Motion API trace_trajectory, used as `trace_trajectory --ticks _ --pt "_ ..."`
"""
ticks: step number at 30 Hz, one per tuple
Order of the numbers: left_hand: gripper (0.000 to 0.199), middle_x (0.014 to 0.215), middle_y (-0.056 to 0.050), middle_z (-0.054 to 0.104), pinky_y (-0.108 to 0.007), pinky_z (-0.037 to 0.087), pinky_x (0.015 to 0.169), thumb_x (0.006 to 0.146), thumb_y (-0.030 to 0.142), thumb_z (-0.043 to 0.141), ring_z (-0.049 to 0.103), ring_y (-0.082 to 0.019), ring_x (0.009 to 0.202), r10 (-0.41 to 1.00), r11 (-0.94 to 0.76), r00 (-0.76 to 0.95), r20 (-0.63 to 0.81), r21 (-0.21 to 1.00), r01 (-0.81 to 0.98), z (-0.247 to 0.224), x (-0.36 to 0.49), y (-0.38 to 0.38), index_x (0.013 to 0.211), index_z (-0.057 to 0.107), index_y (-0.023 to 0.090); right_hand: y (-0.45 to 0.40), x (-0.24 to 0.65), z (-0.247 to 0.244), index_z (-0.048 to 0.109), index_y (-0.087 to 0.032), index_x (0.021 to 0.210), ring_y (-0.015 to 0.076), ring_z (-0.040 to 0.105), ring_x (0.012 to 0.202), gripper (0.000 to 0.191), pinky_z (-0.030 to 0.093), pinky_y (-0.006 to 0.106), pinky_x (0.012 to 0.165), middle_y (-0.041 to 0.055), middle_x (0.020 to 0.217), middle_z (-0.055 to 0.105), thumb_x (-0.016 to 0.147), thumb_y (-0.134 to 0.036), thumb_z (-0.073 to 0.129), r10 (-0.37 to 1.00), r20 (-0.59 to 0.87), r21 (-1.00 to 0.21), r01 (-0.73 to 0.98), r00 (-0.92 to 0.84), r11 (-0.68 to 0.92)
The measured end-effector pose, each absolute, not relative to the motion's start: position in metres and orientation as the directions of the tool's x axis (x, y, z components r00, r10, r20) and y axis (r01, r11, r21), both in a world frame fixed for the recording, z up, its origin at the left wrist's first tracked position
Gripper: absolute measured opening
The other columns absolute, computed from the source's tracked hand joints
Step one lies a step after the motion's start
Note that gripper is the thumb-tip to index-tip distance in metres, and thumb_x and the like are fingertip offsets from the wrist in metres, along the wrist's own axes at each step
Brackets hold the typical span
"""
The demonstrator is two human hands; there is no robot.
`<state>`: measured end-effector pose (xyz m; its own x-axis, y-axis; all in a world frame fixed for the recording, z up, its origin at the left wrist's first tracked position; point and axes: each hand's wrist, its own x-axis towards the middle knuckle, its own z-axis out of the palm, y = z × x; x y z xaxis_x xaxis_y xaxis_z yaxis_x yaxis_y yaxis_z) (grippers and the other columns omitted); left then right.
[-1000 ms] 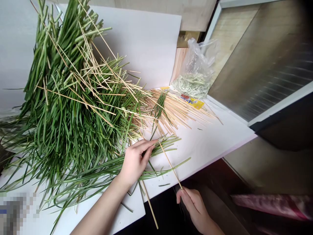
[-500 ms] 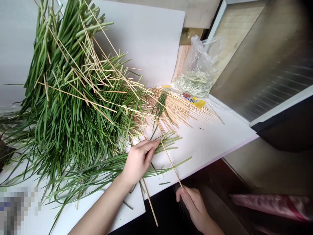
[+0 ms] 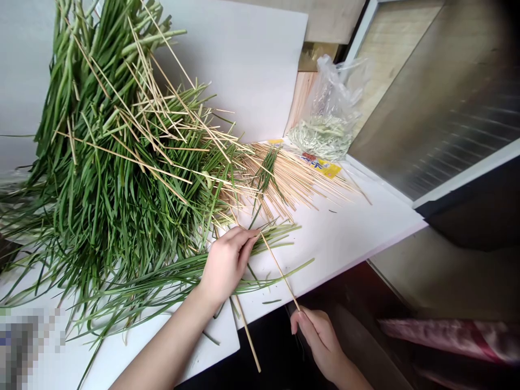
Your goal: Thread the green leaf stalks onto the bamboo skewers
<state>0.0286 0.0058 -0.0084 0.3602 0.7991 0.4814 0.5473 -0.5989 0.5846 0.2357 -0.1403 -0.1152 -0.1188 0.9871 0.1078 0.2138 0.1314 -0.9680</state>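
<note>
A thin bamboo skewer [image 3: 279, 271] slants between my two hands over the table's front edge. My right hand [image 3: 320, 338] is closed around its lower end. At the upper end, the fingertips of my left hand [image 3: 226, 261] pinch together on the skewer; anything else between them is hidden. Under my left wrist lie loose green garlic chives [image 3: 162, 281], their cut ends pointing right. A second skewer [image 3: 247, 336] sticks out past the table edge below my left hand. Behind and to the left rises a large heap of chives [image 3: 122, 179] with skewers scattered over it.
Many bamboo skewers [image 3: 294, 176] lie fanned out at the back of the white table [image 3: 345, 227], a small chive bundle [image 3: 266, 172] on top. Behind them stands a clear plastic bag [image 3: 325, 124] with pale green pieces inside. A white panel [image 3: 244, 65] backs the table; a framed glass panel [image 3: 439, 108] stands right.
The whole view has shifted slightly, so everything sits a little further left. Both hands keep their hold on the skewer, with barely any movement between them.
</note>
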Motion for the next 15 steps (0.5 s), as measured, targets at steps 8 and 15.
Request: trace_trajectory --ticks 8,15 --pt "0.025 0.089 -0.007 0.071 -0.030 0.054 0.074 0.101 0.017 0.046 0.067 -0.020 0.083 0.644 -0.765 0.639 0.421 0.384 0.517 -0.012 0.038 -0.005 0.104 0.071 0.017 -0.140 0.236 -0.115 0.056 -0.021 0.070 0.0126 0.031 0.045 0.048 0.024 0.028 0.047 -0.0062 0.054 0.031 0.110 -0.039 0.035 0.992 0.102 -0.976 0.184 -0.076 0.114" --pt "0.024 0.090 -0.008 0.071 -0.034 0.050 0.078 0.101 0.026 0.049 0.061 -0.022 0.087 0.541 -0.812 0.791 0.286 0.423 0.402 0.000 0.036 -0.001 0.101 0.072 0.019 -0.139 0.236 -0.114 0.056 -0.021 0.071 0.0119 0.030 0.044 0.047 0.023 0.027 0.045 -0.0066 0.053 0.030 0.110 -0.037 0.036 0.992 0.104 -0.979 0.169 -0.077 0.116"
